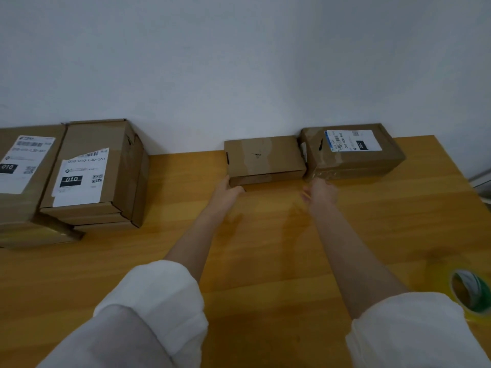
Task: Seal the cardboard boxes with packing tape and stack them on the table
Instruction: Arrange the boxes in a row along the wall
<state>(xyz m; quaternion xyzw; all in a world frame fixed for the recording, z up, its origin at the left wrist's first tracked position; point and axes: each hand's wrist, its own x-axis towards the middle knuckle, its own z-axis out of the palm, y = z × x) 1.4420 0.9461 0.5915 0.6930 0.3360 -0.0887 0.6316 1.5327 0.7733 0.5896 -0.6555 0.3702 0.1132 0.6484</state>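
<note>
A small flat cardboard box (264,158) lies at the far edge of the wooden table (265,248), against the wall. My left hand (225,191) grips its front left corner. My right hand (322,192) is blurred and hovers just off the box's front right corner, in front of a taller labelled box (353,152) that stands beside it; it holds nothing that I can see. A roll of packing tape (471,294) with a green and white core lies on the table at the near right.
Two stacks of labelled cardboard boxes (90,176) stand at the far left, the nearer one (21,181) cut off by the frame edge. A white wall runs behind the table. The table's right edge slants down past the tape.
</note>
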